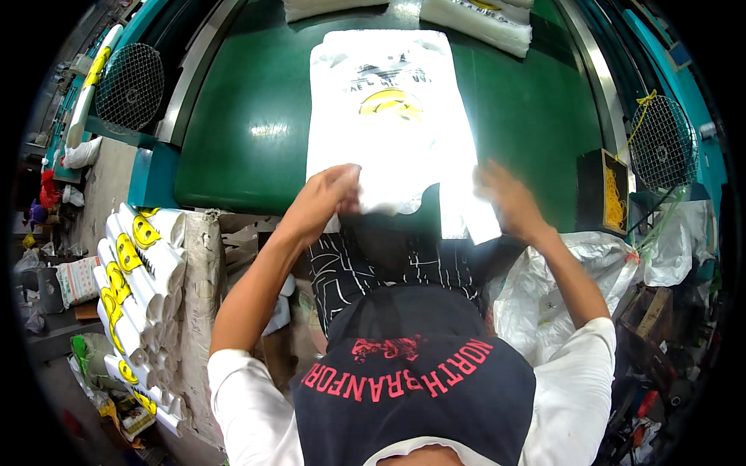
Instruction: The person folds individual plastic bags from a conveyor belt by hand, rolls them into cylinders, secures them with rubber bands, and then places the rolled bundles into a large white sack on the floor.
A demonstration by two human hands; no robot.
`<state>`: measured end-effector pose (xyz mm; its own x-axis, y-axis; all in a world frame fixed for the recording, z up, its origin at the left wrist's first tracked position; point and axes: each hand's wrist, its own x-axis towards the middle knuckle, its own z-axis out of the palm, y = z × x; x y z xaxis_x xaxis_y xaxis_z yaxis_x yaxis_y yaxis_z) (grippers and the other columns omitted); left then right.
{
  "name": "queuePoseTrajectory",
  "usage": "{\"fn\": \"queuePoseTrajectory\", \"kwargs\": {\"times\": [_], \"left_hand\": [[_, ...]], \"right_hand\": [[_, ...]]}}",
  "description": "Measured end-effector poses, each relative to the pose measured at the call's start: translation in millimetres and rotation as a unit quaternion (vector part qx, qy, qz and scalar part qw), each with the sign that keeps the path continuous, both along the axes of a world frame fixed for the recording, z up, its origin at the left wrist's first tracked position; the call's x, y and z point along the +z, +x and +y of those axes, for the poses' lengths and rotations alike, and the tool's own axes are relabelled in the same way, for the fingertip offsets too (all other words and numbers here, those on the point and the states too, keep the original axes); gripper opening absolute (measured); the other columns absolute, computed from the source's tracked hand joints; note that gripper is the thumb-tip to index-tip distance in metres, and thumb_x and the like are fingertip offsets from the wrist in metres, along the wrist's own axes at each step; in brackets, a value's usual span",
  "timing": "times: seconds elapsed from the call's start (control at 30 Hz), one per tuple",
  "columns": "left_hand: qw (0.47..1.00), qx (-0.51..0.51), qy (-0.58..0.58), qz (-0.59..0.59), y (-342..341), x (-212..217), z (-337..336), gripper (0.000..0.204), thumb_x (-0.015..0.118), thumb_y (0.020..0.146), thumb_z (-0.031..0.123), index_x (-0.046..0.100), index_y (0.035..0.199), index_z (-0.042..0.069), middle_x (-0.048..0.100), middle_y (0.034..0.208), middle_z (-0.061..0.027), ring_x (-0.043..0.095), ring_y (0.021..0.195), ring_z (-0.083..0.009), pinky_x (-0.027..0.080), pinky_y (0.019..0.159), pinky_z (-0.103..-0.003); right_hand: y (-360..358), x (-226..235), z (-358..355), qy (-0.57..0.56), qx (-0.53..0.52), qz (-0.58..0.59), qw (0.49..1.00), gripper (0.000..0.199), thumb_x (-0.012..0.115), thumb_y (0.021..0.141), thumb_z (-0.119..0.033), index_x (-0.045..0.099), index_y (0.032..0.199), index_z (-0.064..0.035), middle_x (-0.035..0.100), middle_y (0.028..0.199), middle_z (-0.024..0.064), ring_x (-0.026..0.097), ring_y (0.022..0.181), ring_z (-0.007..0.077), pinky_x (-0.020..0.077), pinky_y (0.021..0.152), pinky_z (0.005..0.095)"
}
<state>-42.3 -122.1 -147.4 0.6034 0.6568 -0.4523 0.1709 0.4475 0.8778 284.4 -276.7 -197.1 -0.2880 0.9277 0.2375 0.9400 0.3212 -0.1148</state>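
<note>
A pile of white plastic bags (392, 155) lies flat on the green bench (241, 147), straight in front of the person, its printed yellow face toward the far end and its handle strips pointing near. The right strip (471, 217) reaches out past the near edge of the bench.

The left hand (326, 196) is at the near left part of the pile, fingers curled in over the plastic; whether this grip pinches the edge or only rests there, I cannot tell. The right hand (509, 198) is blurred at the right edge, just above the right strip, fingers pointing inward; its grip is too smeared to call spread or pressed together.

As far as the work goes, the pile in front looks laid out but not yet folded: it is at its full width, with no crease across it and no band around it. On the left, a stack of narrow white bundles (136, 287) with yellow faces seems to be the finished portion, each one slim and set on the next. Two thick white piles, one far left (334, 8) and one far right (478, 25), lie flat at the far end of the bench and appear left to do. A dark box (592, 190) of yellow bands (614, 198) stands at the near right.
</note>
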Motion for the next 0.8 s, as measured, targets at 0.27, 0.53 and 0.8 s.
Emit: {"fn": "queuePoseTrajectory", "kwargs": {"times": [0.27, 0.53, 0.8], "left_hand": [[0.678, -0.25, 0.662, 0.198, 49, -51, 25, 0.075, 0.066, 0.075, 0.025, 0.033, 0.138, 0.001, 0.039, 0.137, -0.0216, 0.042, 0.121, -0.035, 0.034, 0.1, -0.047], [0.601, -0.26, 0.701, 0.284, 44, -66, 23, 0.039, 0.06, 0.083, 0.028, 0.058, 0.11, -0.001, 0.058, 0.112, -0.0152, 0.056, 0.091, -0.0291, 0.045, 0.075, -0.043], [0.634, -0.135, 0.733, 0.206, 94, -43, 82, 0.048, 0.069, 0.074, 0.016, 0.055, 0.119, 0.006, 0.055, 0.117, -0.0149, 0.054, 0.103, -0.0316, 0.05, 0.08, -0.04]], "right_hand": [[-60, -13, 126, -0.101, -0.083, 0.075, 0.989, 0.036, 0.062, 0.084, -0.039, 0.057, 0.081, -0.0025, 0.061, 0.064, 0.016, 0.061, 0.064, 0.0363, 0.0472, 0.06, 0.0457], [-36, 3, 102, 0.059, 0.12, 0.096, 0.986, 0.027, 0.069, 0.078, -0.025, 0.059, 0.094, -0.0063, 0.063, 0.096, 0.0138, 0.06, 0.08, 0.0294, 0.0469, 0.065, 0.041], [-3, 3, 191, -0.305, -0.201, 0.282, 0.887, 0.048, 0.055, 0.087, -0.043, 0.06, 0.073, 0.0026, 0.06, 0.066, 0.0198, 0.061, 0.066, 0.0323, 0.0458, 0.062, 0.0437]]}}
